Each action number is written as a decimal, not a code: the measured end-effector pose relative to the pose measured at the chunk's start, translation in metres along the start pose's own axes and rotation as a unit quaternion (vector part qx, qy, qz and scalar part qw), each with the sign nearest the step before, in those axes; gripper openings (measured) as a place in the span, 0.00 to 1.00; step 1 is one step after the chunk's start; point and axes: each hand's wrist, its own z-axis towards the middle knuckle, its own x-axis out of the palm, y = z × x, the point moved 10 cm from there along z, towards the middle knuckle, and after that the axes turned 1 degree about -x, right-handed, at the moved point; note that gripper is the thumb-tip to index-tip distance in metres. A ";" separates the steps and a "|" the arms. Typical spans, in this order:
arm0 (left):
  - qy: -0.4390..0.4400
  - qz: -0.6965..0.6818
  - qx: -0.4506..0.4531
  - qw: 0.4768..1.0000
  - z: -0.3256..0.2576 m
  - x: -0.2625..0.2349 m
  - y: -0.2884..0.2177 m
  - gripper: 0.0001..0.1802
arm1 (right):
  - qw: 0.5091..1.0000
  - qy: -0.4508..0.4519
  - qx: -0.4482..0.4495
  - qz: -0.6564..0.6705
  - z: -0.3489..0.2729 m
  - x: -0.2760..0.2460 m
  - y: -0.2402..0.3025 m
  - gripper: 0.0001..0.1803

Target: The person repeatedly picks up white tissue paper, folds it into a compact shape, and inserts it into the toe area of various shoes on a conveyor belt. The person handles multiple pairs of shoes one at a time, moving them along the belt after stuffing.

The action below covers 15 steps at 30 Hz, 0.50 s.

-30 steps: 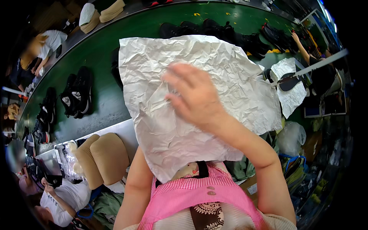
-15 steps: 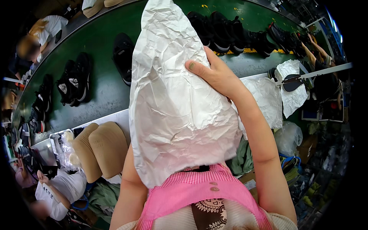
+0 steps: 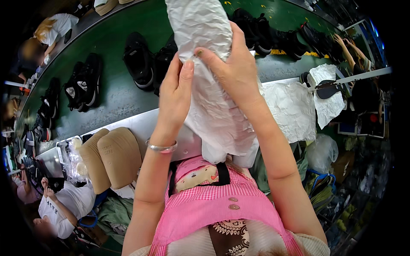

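I hold a crumpled white sheet of tissue paper (image 3: 209, 81) upright in front of me, rolled into a long bundle. My right hand (image 3: 232, 68) wraps around its upper part from the right. My left hand (image 3: 175, 96), with a silver bangle on the wrist, presses flat against the bundle's left side. The paper's lower end hangs down to my pink checked apron (image 3: 209, 205).
A green conveyor belt (image 3: 115, 91) carries several black shoes (image 3: 136, 59) beyond the paper. More white paper sheets (image 3: 290, 109) lie on the right. Tan shoe moulds (image 3: 117, 155) sit lower left. Other people work at the left edge (image 3: 60, 205) and upper right (image 3: 354, 51).
The flat, spread paper sheet has been gathered into a narrow bundle. My left hand came up from behind it and now presses on its side beside my right hand.
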 end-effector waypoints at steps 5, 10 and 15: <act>0.024 -0.313 -0.037 0.949 0.014 0.007 0.014 0.20 | 0.963 0.067 0.108 0.239 0.002 0.021 -0.006 0.40; 0.008 -0.490 -0.058 0.870 0.013 0.004 0.005 0.18 | 0.843 0.172 0.299 0.413 -0.039 0.043 -0.020 0.37; 0.100 -0.421 -0.094 0.897 0.006 0.012 0.018 0.30 | 0.758 0.160 0.340 0.534 -0.055 0.055 -0.018 0.37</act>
